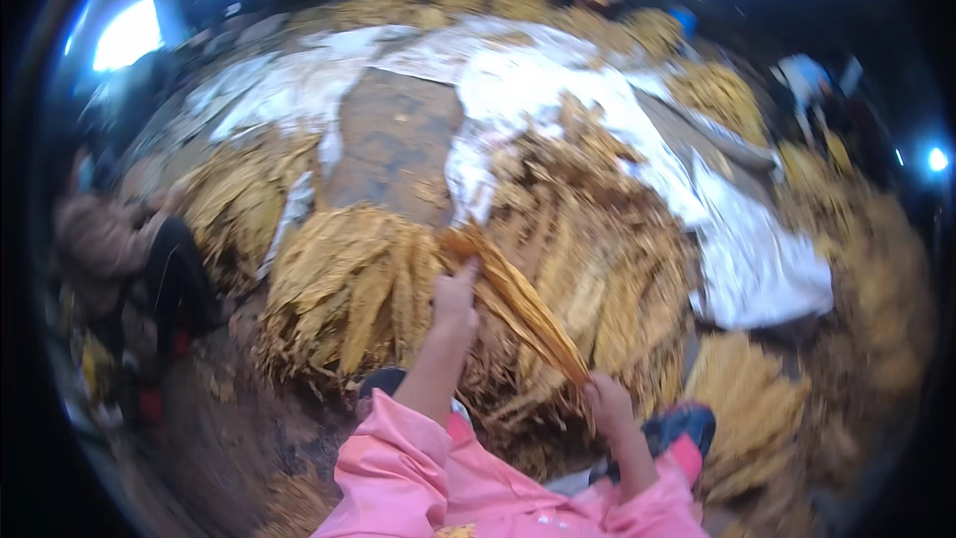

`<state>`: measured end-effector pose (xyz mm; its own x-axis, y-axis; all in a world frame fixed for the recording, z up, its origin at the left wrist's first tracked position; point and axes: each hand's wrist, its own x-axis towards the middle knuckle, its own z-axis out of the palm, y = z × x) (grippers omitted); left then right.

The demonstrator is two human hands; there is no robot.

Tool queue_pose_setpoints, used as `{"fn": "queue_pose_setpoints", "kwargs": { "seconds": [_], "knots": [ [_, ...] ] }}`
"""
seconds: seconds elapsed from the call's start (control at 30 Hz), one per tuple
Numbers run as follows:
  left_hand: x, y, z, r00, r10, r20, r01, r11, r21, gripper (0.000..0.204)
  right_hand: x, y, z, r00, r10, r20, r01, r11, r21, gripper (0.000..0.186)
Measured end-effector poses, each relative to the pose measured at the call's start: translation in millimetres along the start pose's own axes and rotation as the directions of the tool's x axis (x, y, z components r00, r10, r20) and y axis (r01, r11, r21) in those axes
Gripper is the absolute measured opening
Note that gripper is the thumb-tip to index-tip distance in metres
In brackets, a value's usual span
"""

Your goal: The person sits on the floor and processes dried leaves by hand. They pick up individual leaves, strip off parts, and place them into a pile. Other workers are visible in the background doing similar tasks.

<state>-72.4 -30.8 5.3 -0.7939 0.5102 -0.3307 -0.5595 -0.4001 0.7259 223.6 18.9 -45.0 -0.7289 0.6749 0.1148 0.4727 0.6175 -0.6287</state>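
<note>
Between my two hands stretches a long, dried yellow-brown tobacco leaf (528, 311), slanting down from left to right. My left hand (456, 291) is closed on its upper, broader end. At the lower, narrow end my right hand (607, 404) grips it. Whether it is one leaf or a few together I cannot tell. Beyond the hands lies a large heap of dried leaves (617, 269), its left side darker and crumpled. A paler stack of leaves (349, 284) fans out just left of my left hand.
White sheets (747, 259) lie on the floor behind the heaps. Another leaf pile (747, 399) is right of my shoe (687, 425). At left a seated person (119, 239) is beside a leaf pile (244, 199); another person (807, 90) bends at far right.
</note>
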Motion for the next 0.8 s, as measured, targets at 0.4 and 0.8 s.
{"fn": "queue_pose_setpoints", "kwargs": {
  "seconds": [0.4,0.8],
  "knots": [
    [-5,21,-18,0.998,-0.047,0.047,0.044,0.998,0.054,0.052,13,-25,5,0.996,-0.090,0.022,0.089,0.995,0.047,0.012],
    [-5,9,-17,1.000,0.001,-0.014,-0.001,0.999,-0.040,0.038,12,-28,10,0.984,-0.172,-0.040,0.174,0.984,0.041,0.015]
  ]
}}
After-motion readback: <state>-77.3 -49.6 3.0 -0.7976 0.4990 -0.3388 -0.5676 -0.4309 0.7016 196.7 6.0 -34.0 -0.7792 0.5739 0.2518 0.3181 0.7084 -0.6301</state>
